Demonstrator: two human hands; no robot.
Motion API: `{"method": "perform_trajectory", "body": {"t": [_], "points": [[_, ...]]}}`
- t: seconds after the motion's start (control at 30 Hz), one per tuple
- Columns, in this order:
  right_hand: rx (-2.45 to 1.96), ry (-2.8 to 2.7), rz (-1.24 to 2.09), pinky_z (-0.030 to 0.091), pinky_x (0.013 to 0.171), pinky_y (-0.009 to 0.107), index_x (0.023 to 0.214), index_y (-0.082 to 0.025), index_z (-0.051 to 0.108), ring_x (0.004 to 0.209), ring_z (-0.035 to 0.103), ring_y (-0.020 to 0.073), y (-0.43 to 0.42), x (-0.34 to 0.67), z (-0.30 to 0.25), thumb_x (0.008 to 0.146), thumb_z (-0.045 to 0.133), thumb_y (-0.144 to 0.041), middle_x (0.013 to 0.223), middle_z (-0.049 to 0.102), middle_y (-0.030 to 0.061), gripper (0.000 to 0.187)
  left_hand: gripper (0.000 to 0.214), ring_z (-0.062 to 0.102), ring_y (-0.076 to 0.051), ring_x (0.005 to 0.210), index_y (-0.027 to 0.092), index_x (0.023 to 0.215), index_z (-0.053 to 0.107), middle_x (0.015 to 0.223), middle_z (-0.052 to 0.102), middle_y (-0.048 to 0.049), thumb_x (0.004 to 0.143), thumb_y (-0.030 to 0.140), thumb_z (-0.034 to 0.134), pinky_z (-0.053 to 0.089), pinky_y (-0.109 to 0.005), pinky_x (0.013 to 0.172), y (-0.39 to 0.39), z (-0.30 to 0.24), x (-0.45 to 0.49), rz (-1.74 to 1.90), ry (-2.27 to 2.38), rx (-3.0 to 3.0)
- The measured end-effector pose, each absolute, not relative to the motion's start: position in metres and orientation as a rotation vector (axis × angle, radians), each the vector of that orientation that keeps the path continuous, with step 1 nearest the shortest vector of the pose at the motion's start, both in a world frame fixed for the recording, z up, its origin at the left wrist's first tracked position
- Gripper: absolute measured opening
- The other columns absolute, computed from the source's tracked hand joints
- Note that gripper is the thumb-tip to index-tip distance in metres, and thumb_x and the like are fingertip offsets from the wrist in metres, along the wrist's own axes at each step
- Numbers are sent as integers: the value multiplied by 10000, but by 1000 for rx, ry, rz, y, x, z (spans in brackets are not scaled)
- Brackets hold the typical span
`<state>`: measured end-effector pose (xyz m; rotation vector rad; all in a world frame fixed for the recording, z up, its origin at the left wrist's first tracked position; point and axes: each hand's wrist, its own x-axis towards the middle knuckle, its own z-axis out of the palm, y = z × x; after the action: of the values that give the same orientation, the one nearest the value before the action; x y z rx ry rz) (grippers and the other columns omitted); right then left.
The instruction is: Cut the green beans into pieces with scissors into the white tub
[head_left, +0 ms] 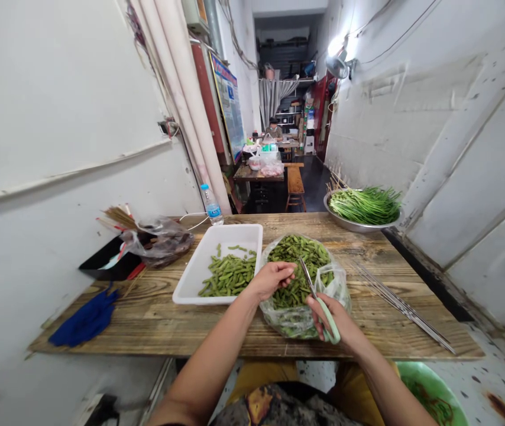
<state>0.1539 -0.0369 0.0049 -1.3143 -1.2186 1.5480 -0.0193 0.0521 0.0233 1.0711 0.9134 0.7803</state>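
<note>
My right hand (334,319) is closed around a pair of scissors (327,316) with pale green handles, their metal blades pointing up and away over the bag. Beside the blade tips my left hand (274,279) is pinched at thumb and fingers; whatever lies between them is too small to make out. Both hands are over a clear plastic bag (339,290) full of green soybean pods (299,251). Left of the bag, a white plastic tray (197,266) holds a looser pile of green pods (230,275).
A metal bowl of green stalks (365,206) stands at the back right, near several metal skewers (405,307). At left lie a blue cloth (84,318), a black box (106,260) and a plastic bag (164,239). A water bottle (212,206) stands behind the tray. A person (273,130) sits farther back.
</note>
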Motion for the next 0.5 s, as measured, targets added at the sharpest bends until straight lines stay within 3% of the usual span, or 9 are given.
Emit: {"method": "perform_trajectory", "body": {"t": [0.2,0.33,0.5], "points": [[-1169,-1024,1755,436,447,251,899,-232,499,466,501,115,-42,152,7,763,509,-663,615,516,-43,453,301,542,-104,689,139,838,644,728,606,-5,641,349,732,416,-228,663,55,16,-12,1132,1052,1209],[-1167,-966,1775,433,441,258,899,-233,507,463,484,119,-41,151,7,765,516,-655,606,506,-41,443,268,505,-86,559,164,830,562,604,525,48,674,339,690,376,-214,555,55,16,-7,1251,1110,1187],[-1190,-979,1729,412,425,244,895,-225,505,446,488,115,-39,149,8,769,543,-622,588,503,-53,418,316,556,-93,533,172,763,474,628,601,4,673,376,698,385,-206,507,50,20,-6,1136,1035,1005]]}}
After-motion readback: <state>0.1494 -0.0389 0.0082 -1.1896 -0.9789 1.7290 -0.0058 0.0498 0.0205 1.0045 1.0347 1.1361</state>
